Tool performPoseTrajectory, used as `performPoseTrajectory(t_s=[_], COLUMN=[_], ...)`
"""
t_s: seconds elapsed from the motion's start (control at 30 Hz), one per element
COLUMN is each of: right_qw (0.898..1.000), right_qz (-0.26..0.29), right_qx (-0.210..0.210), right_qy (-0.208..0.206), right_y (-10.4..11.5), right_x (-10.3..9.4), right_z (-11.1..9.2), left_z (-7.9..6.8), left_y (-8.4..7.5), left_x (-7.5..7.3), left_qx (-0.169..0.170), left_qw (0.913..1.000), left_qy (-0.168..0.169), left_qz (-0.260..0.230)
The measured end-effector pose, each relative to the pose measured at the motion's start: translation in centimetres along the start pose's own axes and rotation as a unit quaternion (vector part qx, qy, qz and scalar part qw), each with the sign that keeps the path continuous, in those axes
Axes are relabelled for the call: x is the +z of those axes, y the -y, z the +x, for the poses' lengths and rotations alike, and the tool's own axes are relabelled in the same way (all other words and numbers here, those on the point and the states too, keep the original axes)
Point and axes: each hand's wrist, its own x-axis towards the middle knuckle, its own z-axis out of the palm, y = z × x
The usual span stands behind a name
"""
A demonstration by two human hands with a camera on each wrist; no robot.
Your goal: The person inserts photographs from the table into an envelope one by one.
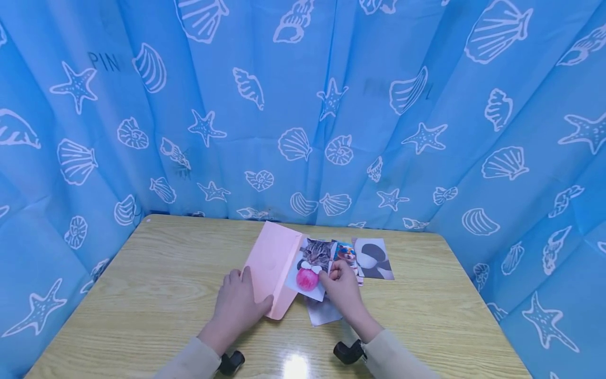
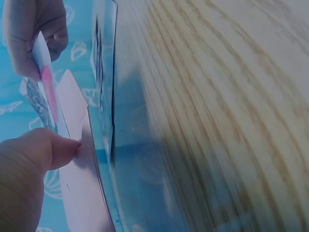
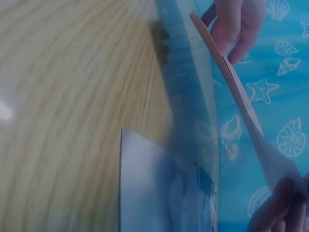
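Note:
My left hand (image 1: 239,302) holds a pink envelope (image 1: 272,252) by its left and lower edge, with the thumb on its face; the left wrist view shows that thumb pressing the envelope (image 2: 82,183). At the envelope's right side, my right hand (image 1: 345,289) pinches a picture card (image 1: 310,255) of a grey cat with a pink ball shape. The card overlaps the envelope's flap side; whether its edge is inside cannot be told. In the right wrist view, my right hand (image 3: 285,208) is only partly visible at the lower corner.
More picture cards lie to the right: a colourful animal card (image 1: 347,252), a grey and white card (image 1: 374,258) and a pale card (image 1: 323,311) below. They rest on a wooden table (image 1: 180,263). A blue shell-print curtain (image 1: 303,105) hangs behind and at the sides.

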Motion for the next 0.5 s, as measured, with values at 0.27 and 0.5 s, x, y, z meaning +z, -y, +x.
performPoseTrajectory(t_s=[0.27, 0.5], right_qw=[1.000, 0.999], right_qz=[0.002, 0.019], right_qx=[0.003, 0.012], right_qy=[0.026, 0.037], right_y=[0.5, 1.2], right_x=[0.9, 1.2], right_z=[-0.3, -0.2], left_z=[0.0, 0.0], left_y=[-0.4, -0.5], left_x=[-0.1, -0.2], left_qx=[-0.008, -0.006], left_qw=[0.9998, 0.9997], left_qy=[0.019, 0.020], left_qz=[-0.004, -0.011])
